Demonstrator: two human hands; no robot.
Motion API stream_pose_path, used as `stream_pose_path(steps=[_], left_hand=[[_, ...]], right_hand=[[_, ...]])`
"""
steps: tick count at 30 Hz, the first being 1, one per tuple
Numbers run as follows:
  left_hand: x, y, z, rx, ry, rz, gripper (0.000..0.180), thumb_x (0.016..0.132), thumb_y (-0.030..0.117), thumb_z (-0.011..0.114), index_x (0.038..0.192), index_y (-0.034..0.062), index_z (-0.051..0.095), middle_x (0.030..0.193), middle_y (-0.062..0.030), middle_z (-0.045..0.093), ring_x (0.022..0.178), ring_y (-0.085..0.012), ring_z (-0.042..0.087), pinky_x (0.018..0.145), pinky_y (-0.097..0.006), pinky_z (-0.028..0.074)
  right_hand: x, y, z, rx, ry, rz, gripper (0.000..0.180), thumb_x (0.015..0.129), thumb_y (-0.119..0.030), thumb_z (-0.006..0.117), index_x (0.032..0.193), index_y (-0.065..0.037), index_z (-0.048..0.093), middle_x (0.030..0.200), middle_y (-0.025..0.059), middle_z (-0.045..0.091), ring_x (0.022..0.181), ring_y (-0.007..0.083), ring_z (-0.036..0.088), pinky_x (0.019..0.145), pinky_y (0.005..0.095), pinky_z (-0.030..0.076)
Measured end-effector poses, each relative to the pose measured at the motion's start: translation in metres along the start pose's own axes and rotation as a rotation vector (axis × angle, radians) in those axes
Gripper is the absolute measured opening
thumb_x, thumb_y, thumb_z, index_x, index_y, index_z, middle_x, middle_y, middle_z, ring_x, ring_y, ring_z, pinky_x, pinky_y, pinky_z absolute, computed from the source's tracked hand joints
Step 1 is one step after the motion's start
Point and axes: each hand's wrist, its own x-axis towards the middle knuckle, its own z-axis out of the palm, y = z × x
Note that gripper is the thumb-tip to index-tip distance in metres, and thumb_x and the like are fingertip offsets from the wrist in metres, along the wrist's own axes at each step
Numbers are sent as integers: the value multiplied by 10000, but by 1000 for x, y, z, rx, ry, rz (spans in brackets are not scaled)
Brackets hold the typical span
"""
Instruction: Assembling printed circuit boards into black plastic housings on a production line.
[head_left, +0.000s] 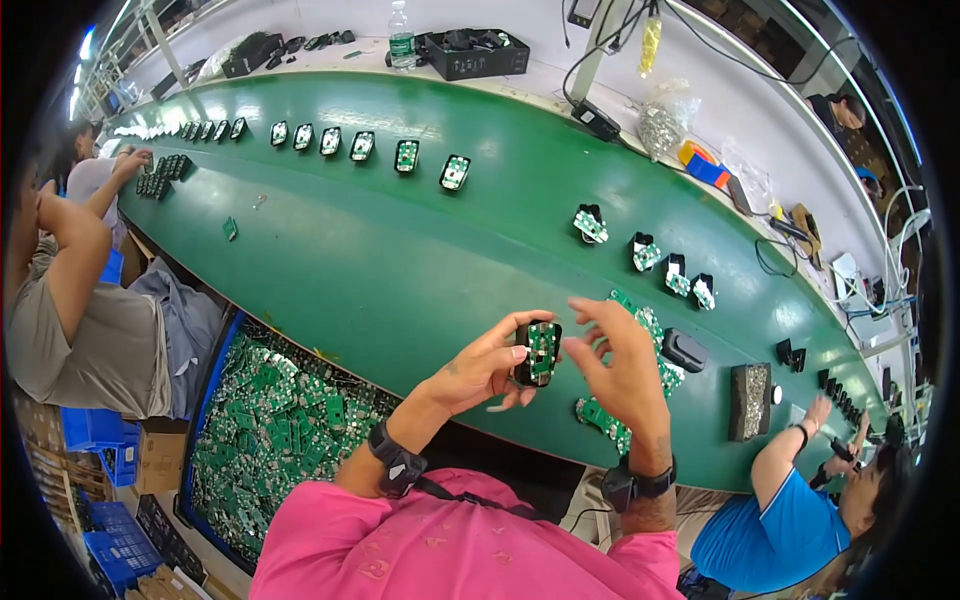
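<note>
A long green conveyor-belt counter (400,250) curves across the view, carrying a spaced row of small black plastic housings with green circuit boards seated in them (455,172). Below its near edge, on the person's left, stands a large blue plastic bin (205,400) heaped with loose green circuit boards (280,420). At the far edge sits a black plastic tray (475,55) holding dark parts too small to tell apart, with a clear plastic water bottle (401,38) just beside it. A small dark square tray (750,400) filled with tiny metallic pieces rests on the counter to the right, near a co-worker in a blue shirt (770,530).

A loose pile of green circuit boards (640,370) lies on the counter under the person's hands. The left hand (485,365) has its grip closed around a small black plastic housing with a green circuit board in it (538,352), held up above the near edge of the counter. The right hand (620,365) is beside it with fingers loosely curled and spread, fingertips just at the housing's edge, clasping nothing.
</note>
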Motion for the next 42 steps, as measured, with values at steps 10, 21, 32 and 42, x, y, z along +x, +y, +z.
stream_pose_path(steps=[10, 21, 32, 42], left_hand=[[-10, -14, 25, 187, 179, -30, 651, 919, 264, 579, 1499, 129, 315, 1057, -85, 573, 752, -158, 601, 580, -244, 462], [-18, -18, 59, 314, 138, 55, 782, 894, 161, 574, 1580, 148, 200, 1075, -59, 561, 739, -137, 593, 586, -218, 435], [-23, -23, 68, 526, 277, -80, 676, 963, 70, 497, 1579, 123, 223, 947, -30, 532, 692, -88, 503, 584, -239, 418], [-29, -22, 84, 728, 298, 14, 722, 947, 35, 479, 1588, 60, 148, 969, -56, 534, 741, -118, 519, 663, -278, 464]], right_hand=[[-48, 10, 16, 27, 219, -114, 211, 875, -36, 727, 1072, 34, 693, 811, 93, 693, 654, 174, 656, 593, 302, 516], [-74, 16, 57, 483, 444, 170, 175, 945, -134, 723, 885, 14, 651, 702, -7, 630, 577, 49, 541, 519, 213, 410], [-75, -13, 34, 85, 252, -274, 95, 846, 11, 722, 934, -17, 700, 834, 86, 634, 649, 173, 587, 576, 291, 447], [-94, -19, 35, 156, 327, -204, 61, 892, 8, 663, 922, 6, 610, 847, 115, 611, 702, 230, 589, 614, 317, 460]])
